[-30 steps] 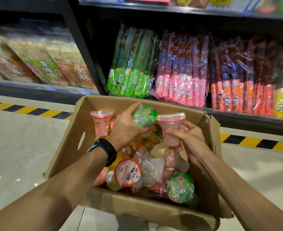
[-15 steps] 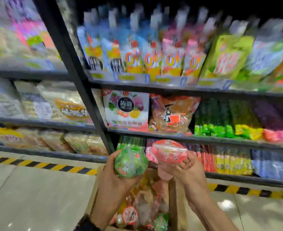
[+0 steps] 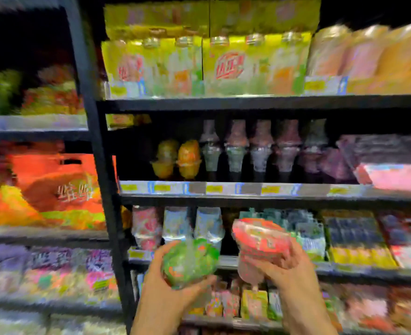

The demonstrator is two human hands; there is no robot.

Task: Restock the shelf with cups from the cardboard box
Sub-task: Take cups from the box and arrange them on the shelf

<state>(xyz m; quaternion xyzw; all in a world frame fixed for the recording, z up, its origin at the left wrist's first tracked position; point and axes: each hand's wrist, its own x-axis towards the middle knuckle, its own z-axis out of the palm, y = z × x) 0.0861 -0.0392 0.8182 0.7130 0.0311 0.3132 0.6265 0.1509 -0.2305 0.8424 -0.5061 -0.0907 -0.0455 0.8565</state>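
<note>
Your left hand [image 3: 168, 288] is raised in front of you, thumb on the near left side and fingers curled under a green cup [image 3: 190, 261], gripping it. Your right hand [image 3: 292, 270] is lifted beside it, fingers wrapped round the body of a red cup [image 3: 260, 243], whose wide top tilts up and left. The 2 cups are near each other but apart, both held in the air before the lower boards of the rack. Higher up, a row of cups [image 3: 235, 151] stands along the front edge of the shelf [image 3: 272, 200]. Blur hides finer detail.
</note>
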